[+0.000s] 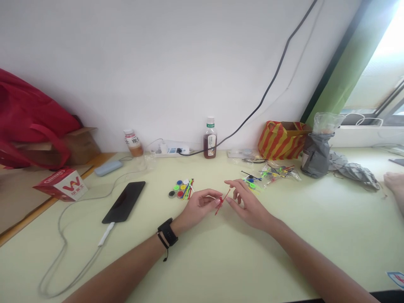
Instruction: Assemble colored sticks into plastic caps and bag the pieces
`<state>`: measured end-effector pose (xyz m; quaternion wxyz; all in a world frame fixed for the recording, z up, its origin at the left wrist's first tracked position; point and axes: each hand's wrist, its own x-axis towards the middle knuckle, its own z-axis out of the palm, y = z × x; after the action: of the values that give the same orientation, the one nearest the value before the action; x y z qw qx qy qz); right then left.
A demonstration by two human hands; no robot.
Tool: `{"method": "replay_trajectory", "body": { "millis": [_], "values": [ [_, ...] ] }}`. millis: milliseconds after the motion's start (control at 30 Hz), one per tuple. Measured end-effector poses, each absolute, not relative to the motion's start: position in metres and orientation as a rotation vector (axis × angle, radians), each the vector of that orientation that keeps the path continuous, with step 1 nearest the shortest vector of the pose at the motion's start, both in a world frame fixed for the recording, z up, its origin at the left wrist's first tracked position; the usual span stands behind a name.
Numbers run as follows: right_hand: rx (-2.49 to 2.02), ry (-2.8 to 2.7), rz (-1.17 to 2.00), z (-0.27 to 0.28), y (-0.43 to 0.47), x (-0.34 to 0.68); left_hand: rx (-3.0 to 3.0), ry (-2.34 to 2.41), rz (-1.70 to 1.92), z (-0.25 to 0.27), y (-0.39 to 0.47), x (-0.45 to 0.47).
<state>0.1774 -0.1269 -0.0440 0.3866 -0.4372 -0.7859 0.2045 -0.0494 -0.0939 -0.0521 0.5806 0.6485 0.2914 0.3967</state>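
A thin red plastic stick (226, 194), with a small red part near its middle, is pinched between the thumb and fingers of my left hand (202, 205). It slants up to the right. Just to its right, my right hand (249, 205) has its thumb and fingers apart, close to the stick's upper end; whether a fingertip touches it I cannot tell. Beyond my left hand lie several coloured plastic discs (179, 188) and a bundle of coloured sticks (188, 189). More discs and sticks (251, 182) lie behind my right hand.
Plastic bags of coloured parts (279, 171) lie at the back right, by a striped bag (280, 141). A dark drink bottle (210, 141) stands at the wall near a power strip (172, 150). At left are a phone (124, 202) on its cable and a red-white box (61, 185).
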Motion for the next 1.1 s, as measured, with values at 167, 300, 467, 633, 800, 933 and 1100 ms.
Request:
{"method": "replay_trajectory", "body": {
  "millis": [167, 300, 467, 633, 800, 933, 1100],
  "values": [
    [-1.086, -1.997, 0.495, -0.047, -0.126, 0.178, 1.419, 0.7, 0.965, -0.056, -0.089, -0.05],
    [-1.093, -1.897, 0.681, -0.049, -0.128, 0.175, 1.4, 0.698, 0.976, -0.057, -0.088, -0.05],
    [-1.061, -1.915, 1.014, -0.041, -0.128, 0.174, 1.365, 0.705, 0.993, -0.057, -0.087, -0.049],
    [-1.115, -1.823, 0.995, -0.037, -0.124, 0.173, 1.367, 0.703, 0.993, -0.057, -0.087, -0.048],
    [-1.059, -1.854, 0.971, -0.043, -0.123, 0.171, 1.388, 0.701, 0.985, -0.056, -0.088, -0.048],
    [-1.074, -1.874, 0.96, -0.047, -0.123, 0.171, 1.386, 0.705, 0.987, -0.058, -0.087, -0.049],
    [-1.081, -1.879, 0.954, -0.048, -0.122, 0.171, 1.387, 0.702, 0.986, -0.058, -0.088, -0.049]
  ]
}}
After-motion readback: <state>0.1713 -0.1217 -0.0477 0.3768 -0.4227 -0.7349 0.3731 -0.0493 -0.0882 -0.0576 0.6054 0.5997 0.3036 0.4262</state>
